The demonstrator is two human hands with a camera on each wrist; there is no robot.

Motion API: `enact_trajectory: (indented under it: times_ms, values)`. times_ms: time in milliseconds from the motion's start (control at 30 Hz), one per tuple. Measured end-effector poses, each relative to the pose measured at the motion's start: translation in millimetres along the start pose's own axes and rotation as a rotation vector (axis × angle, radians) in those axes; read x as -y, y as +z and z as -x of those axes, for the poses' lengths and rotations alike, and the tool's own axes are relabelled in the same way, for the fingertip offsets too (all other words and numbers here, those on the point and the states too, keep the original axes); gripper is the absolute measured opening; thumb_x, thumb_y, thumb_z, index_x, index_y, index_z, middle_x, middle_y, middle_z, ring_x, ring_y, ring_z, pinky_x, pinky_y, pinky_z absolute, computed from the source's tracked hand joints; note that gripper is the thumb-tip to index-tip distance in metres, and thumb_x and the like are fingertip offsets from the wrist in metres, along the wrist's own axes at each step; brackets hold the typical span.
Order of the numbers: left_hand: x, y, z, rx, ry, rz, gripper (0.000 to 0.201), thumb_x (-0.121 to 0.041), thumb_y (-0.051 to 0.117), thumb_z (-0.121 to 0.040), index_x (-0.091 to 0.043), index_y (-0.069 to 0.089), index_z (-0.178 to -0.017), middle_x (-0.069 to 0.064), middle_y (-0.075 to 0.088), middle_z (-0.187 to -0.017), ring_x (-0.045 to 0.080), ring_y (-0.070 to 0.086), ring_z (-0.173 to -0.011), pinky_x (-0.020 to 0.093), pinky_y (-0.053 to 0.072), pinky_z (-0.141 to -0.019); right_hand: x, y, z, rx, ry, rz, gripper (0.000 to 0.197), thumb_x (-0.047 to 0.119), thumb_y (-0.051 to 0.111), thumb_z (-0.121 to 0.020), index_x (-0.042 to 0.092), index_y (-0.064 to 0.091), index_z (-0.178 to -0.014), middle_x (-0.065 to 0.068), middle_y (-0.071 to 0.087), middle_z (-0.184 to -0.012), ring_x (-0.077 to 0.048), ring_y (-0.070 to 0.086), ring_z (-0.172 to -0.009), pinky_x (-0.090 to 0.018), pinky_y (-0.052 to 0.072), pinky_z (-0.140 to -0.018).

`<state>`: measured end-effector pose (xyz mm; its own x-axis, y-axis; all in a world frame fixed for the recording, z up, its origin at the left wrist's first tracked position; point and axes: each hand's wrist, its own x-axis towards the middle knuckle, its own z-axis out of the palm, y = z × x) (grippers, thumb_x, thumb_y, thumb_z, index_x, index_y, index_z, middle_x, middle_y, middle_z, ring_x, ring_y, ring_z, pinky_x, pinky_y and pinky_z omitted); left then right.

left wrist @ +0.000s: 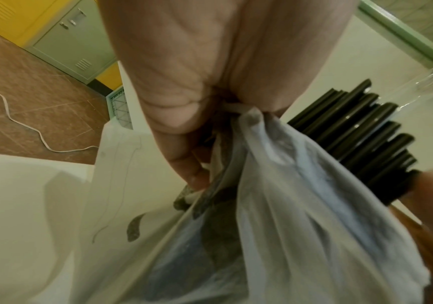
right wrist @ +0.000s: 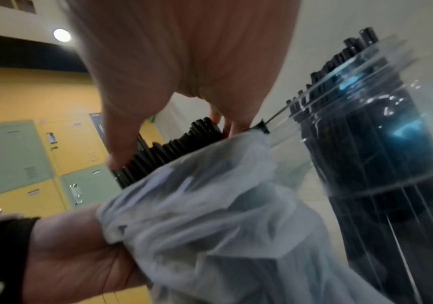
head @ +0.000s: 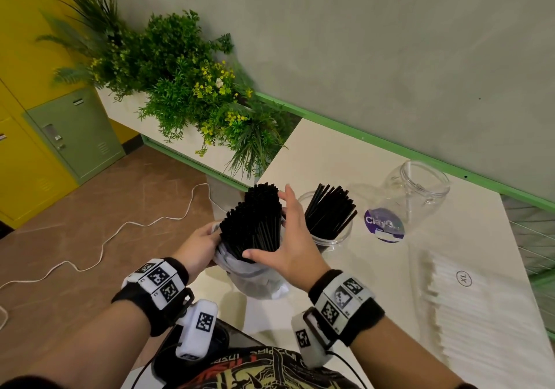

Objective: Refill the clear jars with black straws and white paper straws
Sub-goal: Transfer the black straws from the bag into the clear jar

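**Straw bundle upright between both hands, jar just to its right**

Between the two hands stands the thick bundle of black plastic straws (head: 255, 220), long axis near vertical, tops fanned above a crumpled translucent white plastic bag (head: 255, 274) that sheathes its lower half. The right hand (head: 288, 238) spans the bundle's near and right side, thumb and fingers spread against the straws, a loose grip rather than clenched. The left hand (head: 201, 244) pinches the bag's rim on the left. Just right of the bundle, nearest the right hand, stands the short clear jar partly filled with black straws (head: 329, 223). Farther right on the white counter (head: 375, 268) lie an empty clear jar on its side (head: 417, 193) and a flat pack of white paper straws (head: 468, 307).
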<state>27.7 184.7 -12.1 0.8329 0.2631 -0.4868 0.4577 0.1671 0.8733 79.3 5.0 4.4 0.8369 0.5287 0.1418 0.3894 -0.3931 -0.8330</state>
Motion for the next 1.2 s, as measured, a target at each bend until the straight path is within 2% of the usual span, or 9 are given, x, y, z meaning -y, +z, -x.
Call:
enact_trajectory:
  times_ms: [167,267,367,467,567,667,767,1067,1200]
  values:
    - [2,-1,-1,0.013,-0.005,0.093,0.03,-0.043,0.045,-0.098,-0.022,0.065,-0.102,0.004,0.073,-0.099,0.02,0.068,-0.096,0.034,0.052,-0.078,-5,13,-3,-0.095,0.078,-0.003,0.121,0.028,0.088,-0.064,0.031,0.002,-0.15,0.0,0.034,-0.135,-0.013,0.041,-0.122,-0.031,0.036,-0.109]
    - [3,-3,1,0.046,-0.001,0.086,0.069,-0.079,0.063,-0.061,-0.024,0.067,-0.104,0.003,0.075,-0.101,0.018,0.07,-0.098,0.035,0.053,-0.083,-11,16,-4,-0.097,0.151,-0.006,0.107,0.029,0.087,-0.064,0.032,0.017,-0.145,-0.002,0.045,-0.128,-0.015,0.045,-0.12,-0.031,0.037,-0.108]
    - [1,0,4,0.05,0.029,0.078,0.045,-0.06,0.055,-0.083,-0.023,0.067,-0.104,0.007,0.072,-0.108,0.019,0.067,-0.102,0.04,0.048,-0.098,-16,21,-4,-0.123,0.156,-0.043,0.08,0.027,0.085,-0.066,0.033,0.032,-0.125,0.0,0.051,-0.12,-0.015,0.051,-0.113,-0.031,0.043,-0.102]
    - [2,2,3,0.024,0.055,0.048,0.026,-0.034,0.043,-0.1,-0.023,0.066,-0.097,0.004,0.071,-0.105,0.014,0.066,-0.097,0.039,0.046,-0.1,-13,18,-3,-0.147,0.148,-0.065,0.057,0.021,0.083,-0.072,0.029,0.04,-0.109,0.005,0.054,-0.105,-0.012,0.054,-0.101,-0.016,0.042,-0.09]
    - [1,1,6,0.03,0.074,0.019,0.031,-0.053,0.048,-0.093,-0.028,0.066,-0.096,0.001,0.071,-0.105,0.015,0.064,-0.102,0.039,0.043,-0.104,-7,10,-1,-0.148,0.109,-0.106,0.039,0.019,0.08,-0.076,0.026,0.047,-0.095,0.012,0.055,-0.09,-0.003,0.055,-0.087,-0.013,0.043,-0.077]
    - [-2,-1,11,0.052,0.074,-0.018,0.07,-0.09,0.055,-0.053,-0.035,0.064,-0.096,-0.01,0.069,-0.098,0.013,0.063,-0.104,0.038,0.043,-0.101,0,4,0,-0.155,0.06,-0.167,0.031,0.018,0.078,-0.079,0.022,0.05,-0.091,0.012,0.057,-0.083,0.002,0.055,-0.078,-0.013,0.044,-0.071]
    - [-2,-1,11,0.099,0.072,0.006,0.091,-0.096,0.057,-0.031,-0.037,0.065,-0.099,-0.009,0.07,-0.102,0.014,0.063,-0.106,0.042,0.043,-0.102,9,-3,2,-0.209,-0.003,-0.197,0.026,0.015,0.075,-0.082,0.02,0.051,-0.092,0.013,0.055,-0.081,0.002,0.053,-0.075,-0.011,0.042,-0.071]
    - [-3,-5,9,0.093,0.032,0.031,0.104,-0.094,0.057,-0.045,-0.029,0.06,-0.126,0.007,0.063,-0.128,0.028,0.057,-0.121,0.053,0.036,-0.109,26,-24,-7,-0.366,-0.2,-0.056,0.038,0.012,0.06,-0.091,0.036,0.045,-0.115,0.014,0.053,-0.102,-0.01,0.057,-0.1,-0.021,0.044,-0.091]
    - [0,-6,7,0.077,0.027,0.037,0.112,-0.094,0.057,-0.045,-0.026,0.053,-0.135,0.003,0.056,-0.138,0.026,0.05,-0.128,0.055,0.033,-0.111,31,-29,-14,-0.33,-0.245,-0.022,0.028,0.006,0.055,-0.092,0.023,0.055,-0.115,0.001,0.054,-0.1,-0.015,0.064,-0.095,-0.032,0.049,-0.087]
